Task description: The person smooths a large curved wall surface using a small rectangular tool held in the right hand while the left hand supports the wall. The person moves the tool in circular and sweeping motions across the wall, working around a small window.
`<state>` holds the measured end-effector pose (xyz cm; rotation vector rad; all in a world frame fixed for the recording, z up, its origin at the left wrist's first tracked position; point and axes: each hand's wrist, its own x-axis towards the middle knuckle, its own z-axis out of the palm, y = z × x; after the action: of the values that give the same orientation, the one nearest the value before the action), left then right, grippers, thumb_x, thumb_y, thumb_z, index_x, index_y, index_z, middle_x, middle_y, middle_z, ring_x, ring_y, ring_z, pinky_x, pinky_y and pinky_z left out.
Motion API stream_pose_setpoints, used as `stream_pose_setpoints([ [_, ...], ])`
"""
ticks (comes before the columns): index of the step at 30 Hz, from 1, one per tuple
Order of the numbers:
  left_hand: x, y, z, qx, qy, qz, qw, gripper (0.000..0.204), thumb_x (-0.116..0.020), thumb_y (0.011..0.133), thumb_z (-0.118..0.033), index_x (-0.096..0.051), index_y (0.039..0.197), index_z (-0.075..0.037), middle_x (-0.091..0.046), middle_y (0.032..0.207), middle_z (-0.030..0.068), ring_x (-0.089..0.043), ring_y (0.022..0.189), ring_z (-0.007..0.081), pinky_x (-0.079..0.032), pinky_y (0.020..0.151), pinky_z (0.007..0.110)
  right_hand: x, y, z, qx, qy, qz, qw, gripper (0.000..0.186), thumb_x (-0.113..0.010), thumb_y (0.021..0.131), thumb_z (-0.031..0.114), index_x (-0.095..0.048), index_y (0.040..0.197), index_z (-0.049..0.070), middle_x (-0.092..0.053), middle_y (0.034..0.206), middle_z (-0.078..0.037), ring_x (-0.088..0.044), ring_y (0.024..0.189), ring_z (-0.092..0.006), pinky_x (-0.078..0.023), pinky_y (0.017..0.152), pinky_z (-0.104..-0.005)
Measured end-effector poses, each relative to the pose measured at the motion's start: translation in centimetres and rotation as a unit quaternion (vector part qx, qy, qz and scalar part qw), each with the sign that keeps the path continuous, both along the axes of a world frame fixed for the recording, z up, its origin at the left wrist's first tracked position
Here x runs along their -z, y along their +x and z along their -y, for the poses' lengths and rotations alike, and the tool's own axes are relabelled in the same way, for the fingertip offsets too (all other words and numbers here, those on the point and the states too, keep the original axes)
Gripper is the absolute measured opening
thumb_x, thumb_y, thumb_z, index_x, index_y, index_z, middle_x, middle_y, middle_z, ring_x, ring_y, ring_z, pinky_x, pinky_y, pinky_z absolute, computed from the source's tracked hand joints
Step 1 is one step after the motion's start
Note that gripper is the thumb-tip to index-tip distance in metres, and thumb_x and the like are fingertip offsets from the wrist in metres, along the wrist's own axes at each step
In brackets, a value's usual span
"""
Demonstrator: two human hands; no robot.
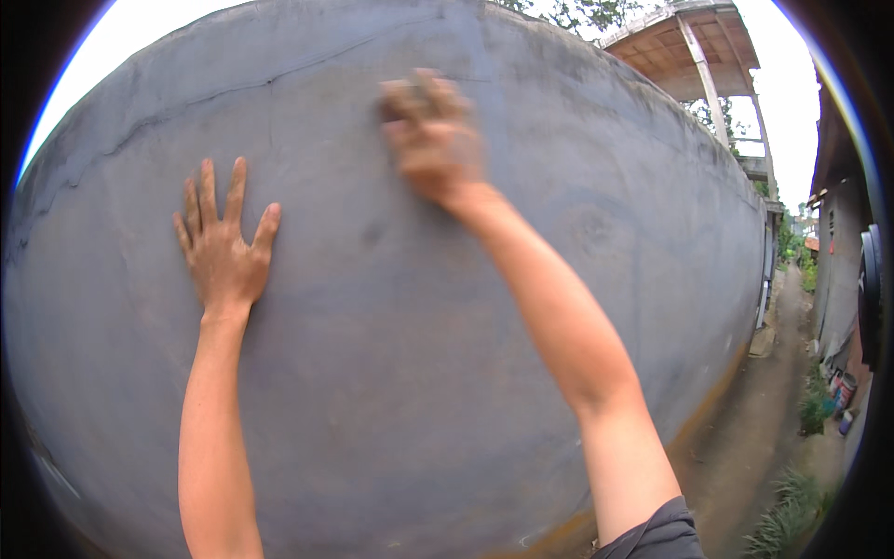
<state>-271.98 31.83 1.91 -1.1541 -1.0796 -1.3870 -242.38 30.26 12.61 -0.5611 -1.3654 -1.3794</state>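
A broad grey plastered wall (391,373) fills most of the head view, with a thin crack running across its upper left. Flat against it lies my left hand (226,252), open, fingers stretched upward and thumb out to the side. Higher up and to the right, my right hand (433,140) is at the wall's surface, smeared by motion. Its fingers are bent and closed over something brownish and dark at their tips, too blurred to name. Dust or dirt coats the fingers of both hands.
A narrow dirt path (745,438) runs along the wall's right side. Plants (787,512) and several small containers (843,391) stand at its far edge, beside another building (838,252). Above the wall rises a roofed structure (694,51) on posts.
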Motion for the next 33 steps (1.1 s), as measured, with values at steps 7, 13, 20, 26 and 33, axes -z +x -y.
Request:
stream_pose_setpoints([
  [7,-0.3,1.5,-0.2,-0.002,0.002,0.032,0.999,0.072,-0.045,0.104,-0.072,-0.033,0.169,-0.042,-0.024,0.179,0.0052,-0.023,0.164,0.036,-0.019,0.132,0.062,-0.9,26.5,1.8,0.104,-0.04,-0.498,0.86,0.06,-0.039,0.111,0.048,-0.045,0.164,0.02,-0.047,0.167,-0.015,-0.034,0.16,-0.0305,-0.023,0.131,-0.0477],
  [13,-0.7,8.7,-1.0,0.002,0.006,0.087,0.996,0.073,-0.051,0.104,-0.066,-0.032,0.169,-0.039,-0.021,0.18,0.006,-0.021,0.165,0.0352,-0.017,0.132,0.062,-1.0,11.4,-1.3,0.023,0.038,-0.181,0.983,0.044,-0.058,0.103,0.037,-0.065,0.143,0.019,-0.055,0.156,-0.02,-0.051,0.141,-0.0396,-0.036,0.12,-0.0556],
  [20,1.8,11.7,2.7,0.044,-0.024,-0.084,0.995,0.071,-0.05,0.105,-0.064,-0.035,0.169,-0.037,-0.022,0.18,0.0022,-0.018,0.165,0.0324,-0.017,0.132,0.062,0.0,10.3,1.9,0.011,0.008,-0.016,1.0,0.051,-0.059,0.104,0.039,-0.056,0.155,0.03,-0.051,0.161,-0.017,-0.041,0.154,-0.0421,-0.032,0.126,-0.0566],
  [26,1.9,14.2,2.6,0.037,-0.023,-0.056,0.997,0.07,-0.051,0.105,-0.064,-0.036,0.168,-0.038,-0.023,0.18,0.0013,-0.019,0.165,0.0315,-0.017,0.132,0.061,-1.8,28.9,5.0,0.052,-0.073,-0.498,0.862,0.062,-0.038,0.111,0.052,-0.042,0.166,0.025,-0.042,0.171,-0.009,-0.031,0.162,-0.0305,-0.022,0.132,-0.0478],
  [33,1.9,12.8,1.8,0.004,-0.025,-0.087,0.996,0.073,-0.051,0.103,-0.069,-0.037,0.167,-0.038,-0.025,0.179,0.0013,-0.02,0.165,0.031,-0.018,0.132,0.063,-1.1,10.5,1.0,0.033,0.003,-0.099,0.995,0.052,-0.057,0.104,0.043,-0.059,0.153,0.026,-0.051,0.162,-0.018,-0.041,0.154,-0.0391,-0.032,0.125,-0.0571],
])
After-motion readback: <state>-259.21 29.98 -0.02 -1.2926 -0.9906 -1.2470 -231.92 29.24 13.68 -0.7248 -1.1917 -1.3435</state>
